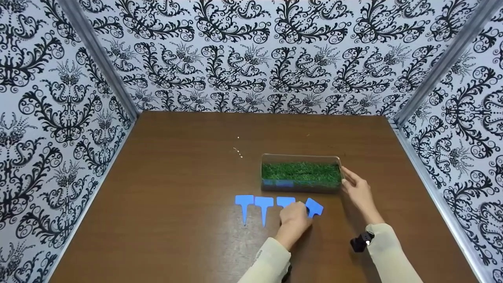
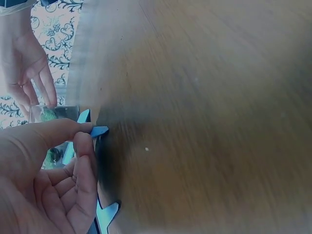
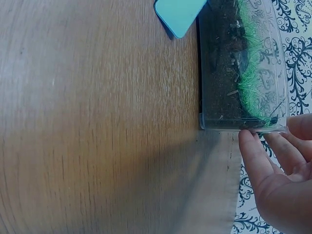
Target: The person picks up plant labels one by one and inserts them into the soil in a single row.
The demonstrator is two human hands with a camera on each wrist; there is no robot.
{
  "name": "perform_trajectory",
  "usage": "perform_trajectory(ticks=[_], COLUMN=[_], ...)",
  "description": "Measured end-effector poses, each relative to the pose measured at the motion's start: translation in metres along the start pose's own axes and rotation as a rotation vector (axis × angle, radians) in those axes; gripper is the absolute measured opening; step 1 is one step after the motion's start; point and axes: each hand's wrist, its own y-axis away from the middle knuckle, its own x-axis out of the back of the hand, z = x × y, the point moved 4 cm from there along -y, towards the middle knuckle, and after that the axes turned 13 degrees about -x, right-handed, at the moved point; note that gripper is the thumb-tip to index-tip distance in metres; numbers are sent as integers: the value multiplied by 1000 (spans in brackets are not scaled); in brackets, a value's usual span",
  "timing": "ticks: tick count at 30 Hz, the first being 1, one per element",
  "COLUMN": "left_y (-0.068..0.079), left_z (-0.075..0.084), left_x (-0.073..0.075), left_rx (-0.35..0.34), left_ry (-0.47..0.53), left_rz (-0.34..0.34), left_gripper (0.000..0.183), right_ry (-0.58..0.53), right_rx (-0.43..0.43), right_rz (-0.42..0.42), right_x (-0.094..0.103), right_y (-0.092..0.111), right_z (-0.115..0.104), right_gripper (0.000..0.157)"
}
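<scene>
A clear plastic box [image 1: 300, 186] with green grass [image 3: 249, 92] over dark soil [image 3: 222, 68] stands on the table. Several blue T-shaped plant labels lie in a row before its near side. My left hand [image 1: 294, 216] is at the right part of this row; its thumb and forefinger pinch a blue plant label [image 2: 100, 130], apparently the tilted rightmost one. That hand partly covers the neighbouring label [image 1: 285, 201]. Two others, the leftmost label [image 1: 244, 199] and the label beside it [image 1: 264, 202], lie flat. My right hand [image 1: 357, 192] touches the box's right end with extended fingertips.
The brown wooden table [image 1: 177, 177] is bounded by patterned black-and-white walls [image 1: 251, 59] with grey metal corner posts. Small white specks [image 1: 238, 152] mark the tabletop left of the box. A black device [image 1: 361, 241] is worn at my right wrist.
</scene>
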Motion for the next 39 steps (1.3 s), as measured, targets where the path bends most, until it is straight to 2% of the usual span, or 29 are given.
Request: perform_trajectory(ticks=[4,9,14,24,30,39], left_y=[1,2,5,6,3,-1], left_z=[1,2,1,-2,-3,-3], left_x=[1,1,2,2,2,8], left_rx=[13,15,-23,-134,-170,-201], left_ry=[13,41,97,203,307,446], left_rz=[-7,-18,5,34,81,147], left_gripper=[25,42,50,28,14,11], right_ry=[30,54,44,31,26,7], right_rx=[1,-2,-11,-3,-1,-17], right_rz=[8,24,16,10,1,-22], right_x=[0,1,1,1,0,0], right_y=[0,0,1,0,-1,-1], right_z=[0,0,0,2,2,2], right_gripper=[48,48,48,48,49,50])
